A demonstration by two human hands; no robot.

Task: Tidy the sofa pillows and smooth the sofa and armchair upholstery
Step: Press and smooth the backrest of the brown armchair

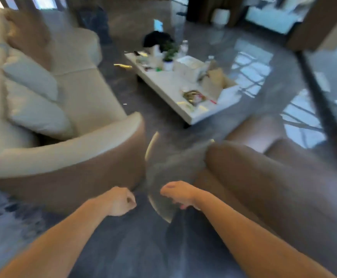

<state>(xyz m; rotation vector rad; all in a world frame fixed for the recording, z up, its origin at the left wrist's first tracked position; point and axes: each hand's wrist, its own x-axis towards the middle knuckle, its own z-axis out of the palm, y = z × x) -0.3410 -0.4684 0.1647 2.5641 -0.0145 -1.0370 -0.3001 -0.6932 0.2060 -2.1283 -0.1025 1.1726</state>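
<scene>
The pillows [31, 93] sit at our left on the cream sofa [87, 91], leaning in a loose overlapping stack against the back, so we judge tidying unfinished. The seat fabric looks fairly smooth (blur hides fine creases). A brown armchair [274, 177] stands at our right, seemingly untouched; its nap is too blurred to read. Our left hand [121, 201] is curled into a fist holding nothing we can see. Our right hand [178, 194] hangs with fingers bent downward, apparently empty, over a round side table [163, 173] between sofa and armchair.
</scene>
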